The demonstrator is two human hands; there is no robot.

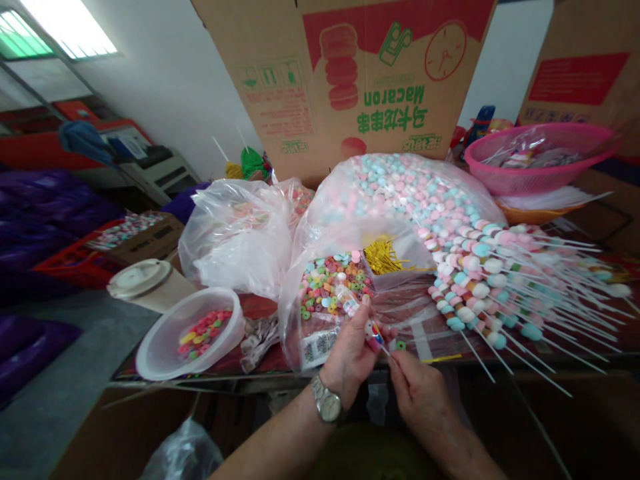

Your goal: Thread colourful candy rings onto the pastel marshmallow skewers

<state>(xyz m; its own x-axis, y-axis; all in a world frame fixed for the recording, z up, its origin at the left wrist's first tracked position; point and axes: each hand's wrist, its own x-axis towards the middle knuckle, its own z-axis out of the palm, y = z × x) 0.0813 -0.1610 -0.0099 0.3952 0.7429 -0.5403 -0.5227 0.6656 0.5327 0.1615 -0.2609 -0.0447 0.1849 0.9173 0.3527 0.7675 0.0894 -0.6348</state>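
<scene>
My left hand (pixel 351 343), with a watch on its wrist, is closed around a small candy skewer in a printed clear wrapper (pixel 373 333). The wrapper's clear end sticks out above the thumb. My right hand (pixel 419 385) pinches the skewer's white stick just below the wrapper. Beyond my hands, a pile of coloured candy rings (pixel 325 283) lies at the mouth of a big clear bag of pastel candies (pixel 400 187). A small box of gold twist ties (pixel 384 257) stands behind. To the right is a heap of candy skewers on white sticks (pixel 493 280).
A translucent bowl (pixel 155 353) with candy rings and a lidded cup (pixel 145 280) stand at the left. Behind them is another plastic bag (pixel 240 233). A pink basket (pixel 540 175) sits at the back right. An upside-down macaron carton (pixel 360 80) rises at the back.
</scene>
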